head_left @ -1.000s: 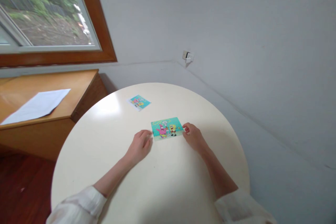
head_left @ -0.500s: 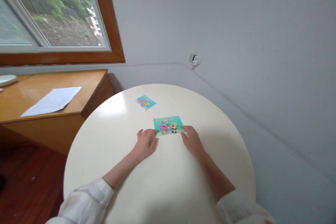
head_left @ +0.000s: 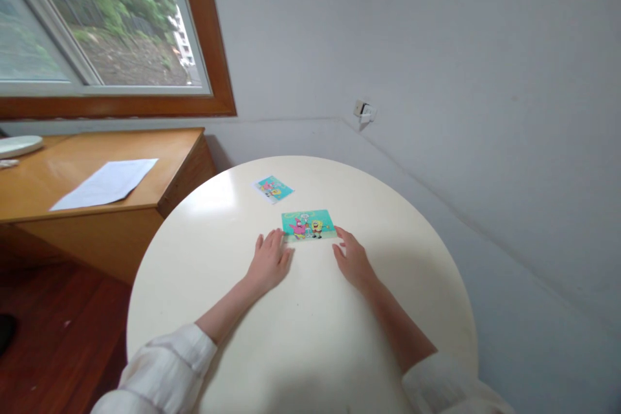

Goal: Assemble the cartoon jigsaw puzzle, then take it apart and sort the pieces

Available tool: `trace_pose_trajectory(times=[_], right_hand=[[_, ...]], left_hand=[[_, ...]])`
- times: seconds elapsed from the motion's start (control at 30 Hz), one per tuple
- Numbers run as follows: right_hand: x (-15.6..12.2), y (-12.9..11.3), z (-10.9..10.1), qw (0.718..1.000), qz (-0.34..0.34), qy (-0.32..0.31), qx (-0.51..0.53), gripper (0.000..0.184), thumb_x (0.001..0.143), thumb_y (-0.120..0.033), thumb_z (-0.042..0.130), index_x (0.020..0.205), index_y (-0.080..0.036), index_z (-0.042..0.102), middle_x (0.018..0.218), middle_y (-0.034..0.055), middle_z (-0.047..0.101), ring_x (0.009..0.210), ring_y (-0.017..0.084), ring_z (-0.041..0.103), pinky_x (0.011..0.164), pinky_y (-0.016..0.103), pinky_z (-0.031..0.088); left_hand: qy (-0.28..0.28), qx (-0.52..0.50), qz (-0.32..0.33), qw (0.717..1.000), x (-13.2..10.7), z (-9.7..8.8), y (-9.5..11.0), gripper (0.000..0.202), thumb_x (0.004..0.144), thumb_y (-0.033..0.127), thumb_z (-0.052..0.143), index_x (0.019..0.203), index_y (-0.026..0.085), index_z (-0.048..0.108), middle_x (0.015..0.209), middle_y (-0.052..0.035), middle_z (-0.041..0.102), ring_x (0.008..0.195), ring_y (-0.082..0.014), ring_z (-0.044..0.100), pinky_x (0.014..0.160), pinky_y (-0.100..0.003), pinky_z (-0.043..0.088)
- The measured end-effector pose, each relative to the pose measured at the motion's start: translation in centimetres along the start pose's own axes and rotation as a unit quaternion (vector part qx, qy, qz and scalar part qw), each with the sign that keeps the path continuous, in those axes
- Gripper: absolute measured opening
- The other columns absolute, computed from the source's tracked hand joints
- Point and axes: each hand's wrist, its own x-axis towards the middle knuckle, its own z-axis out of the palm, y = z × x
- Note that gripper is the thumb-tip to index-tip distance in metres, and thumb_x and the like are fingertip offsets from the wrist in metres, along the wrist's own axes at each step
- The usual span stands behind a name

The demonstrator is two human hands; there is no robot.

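Note:
A teal cartoon picture card (head_left: 308, 224) lies flat on the round cream table (head_left: 301, 336). My left hand (head_left: 269, 261) rests palm down just left of the card's near corner, fingers stretched out and touching its edge. My right hand (head_left: 352, 257) lies flat at the card's near right corner, fingers apart, holding nothing. A smaller teal card (head_left: 272, 188) lies farther back on the table, out of reach of both hands.
A wooden desk (head_left: 97, 207) with a white sheet of paper (head_left: 107, 182) stands to the left, under a wood-framed window (head_left: 111, 32). Grey walls meet behind the table, with a wall socket (head_left: 363, 110). Dark wooden floor (head_left: 53, 336) shows at lower left.
Both hands have gone from pinching the card's side edges to lying flat with fingers spread at its near corners. The card now lies a little farther from me.

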Motion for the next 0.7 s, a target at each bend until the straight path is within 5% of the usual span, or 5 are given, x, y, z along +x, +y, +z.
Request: trace_pose_trajectory(times=[0.1,0.23,0.43,0.7], right_hand=[[-0.7,-1.2,-1.7,0.993,-0.064,-0.024,-0.092,0.048,0.085,-0.025,0.041,0.132,-0.019,0.041,0.128,0.0136,0.052,0.121,0.024,0.046,0.1,0.044,0.038],[-2.7,-2.4,-4.0,0.963,-0.142,-0.1,-0.208,0.055,0.085,-0.037,0.047,0.138,-0.027,0.034,0.146,0.0109,0.029,0.135,0.028,0.024,0.107,0.051,0.019],[-5.3,-2.1,-3.8,0.937,-0.152,-0.203,-0.239,0.054,0.087,-0.044,0.043,0.138,-0.032,0.032,0.145,0.0093,0.032,0.133,0.03,0.027,0.105,0.053,0.023],[-5.6,-2.0,-3.2,0.941,-0.137,-0.2,-0.235,0.05,0.088,-0.044,0.04,0.137,-0.036,0.033,0.144,0.007,0.033,0.133,0.027,0.03,0.105,0.052,0.024]], left_hand=[[0.034,0.05,0.068,0.996,-1.5,-0.8,0.1,0.055,0.088,0.038,0.04,0.136,0.015,0.029,0.141,-0.0192,0.035,0.133,-0.0295,0.028,0.106,-0.057,0.017],[-0.022,0.083,0.141,0.986,-4.7,-2.3,0.7,0.065,0.087,0.048,0.038,0.142,0.02,0.021,0.148,-0.0146,0.023,0.136,-0.0316,0.019,0.107,-0.058,0.013],[-0.08,0.107,0.134,0.982,-6.2,-2.5,0.9,0.065,0.087,0.054,0.036,0.143,0.026,0.02,0.148,-0.0115,0.025,0.135,-0.0304,0.022,0.108,-0.055,0.014],[-0.095,0.12,0.122,0.981,-6.0,-2.1,1.0,0.062,0.087,0.056,0.032,0.14,0.024,0.029,0.146,-0.0129,0.029,0.133,-0.0307,0.027,0.107,-0.055,0.016]])
